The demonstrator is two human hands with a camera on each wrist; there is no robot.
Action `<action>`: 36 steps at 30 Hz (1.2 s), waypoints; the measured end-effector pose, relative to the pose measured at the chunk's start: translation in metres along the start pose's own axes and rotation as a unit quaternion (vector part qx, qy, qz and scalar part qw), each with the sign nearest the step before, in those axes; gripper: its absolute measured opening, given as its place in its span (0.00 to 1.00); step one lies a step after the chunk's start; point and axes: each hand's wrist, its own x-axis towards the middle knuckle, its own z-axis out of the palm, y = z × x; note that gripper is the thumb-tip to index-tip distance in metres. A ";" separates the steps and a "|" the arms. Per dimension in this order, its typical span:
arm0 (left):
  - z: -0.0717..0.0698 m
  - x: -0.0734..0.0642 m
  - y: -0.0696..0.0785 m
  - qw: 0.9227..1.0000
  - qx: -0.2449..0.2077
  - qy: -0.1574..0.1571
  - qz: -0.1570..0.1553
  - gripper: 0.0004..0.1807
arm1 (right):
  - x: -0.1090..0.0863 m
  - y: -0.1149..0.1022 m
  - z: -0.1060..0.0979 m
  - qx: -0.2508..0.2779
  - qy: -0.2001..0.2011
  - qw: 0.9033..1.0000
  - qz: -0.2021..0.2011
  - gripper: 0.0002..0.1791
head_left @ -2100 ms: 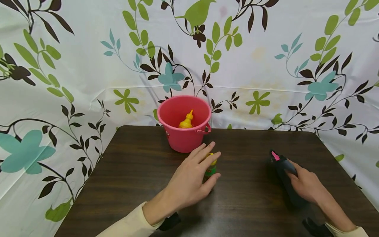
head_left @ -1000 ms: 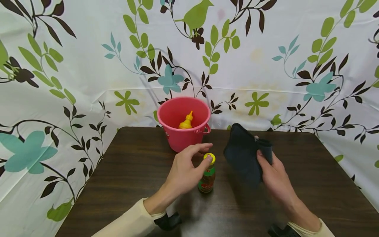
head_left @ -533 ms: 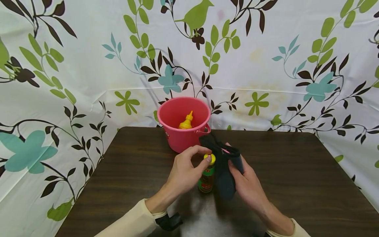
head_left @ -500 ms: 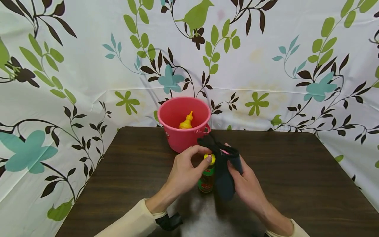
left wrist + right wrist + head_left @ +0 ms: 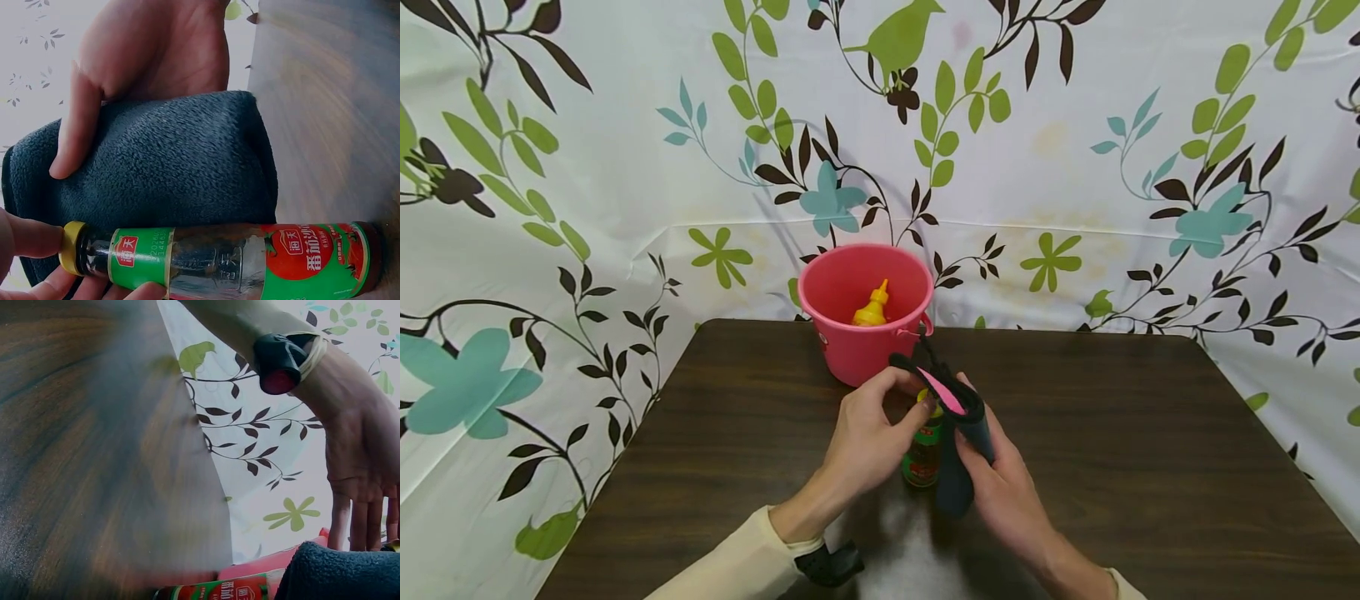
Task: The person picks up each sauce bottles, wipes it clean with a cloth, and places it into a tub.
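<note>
A glass ketchup bottle (image 5: 921,460) with a yellow cap and green-and-red labels stands upright on the table. My left hand (image 5: 868,437) pinches the cap between thumb and fingers. In my right hand (image 5: 1009,487) is a folded dark blue-grey cloth (image 5: 955,487), its pink patch showing at the top. The left wrist view has the cloth (image 5: 169,162) lying along the bottle's side (image 5: 215,262), with the right thumb pressed over it. From the right wrist, the cloth (image 5: 344,575) covers the bottle's upper part, and the label (image 5: 234,590) peeks out below.
Behind the hands, a pink bucket (image 5: 865,358) stands near the table's far edge, a yellow nozzle-topped bottle (image 5: 871,312) inside it. The dark wooden table (image 5: 1120,433) meets a leaf-patterned curtain (image 5: 1052,158) at the back.
The right hand has brought the cloth leftward from the table's right side to the bottle, and its top now folds over toward the cap. The left hand went from spread fingers to pinching the cap.
</note>
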 end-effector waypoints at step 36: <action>0.001 0.002 -0.004 1.000 -0.016 0.005 0.010 0.10 | 0.011 0.034 0.007 -0.024 -0.037 0.999 0.010 0.41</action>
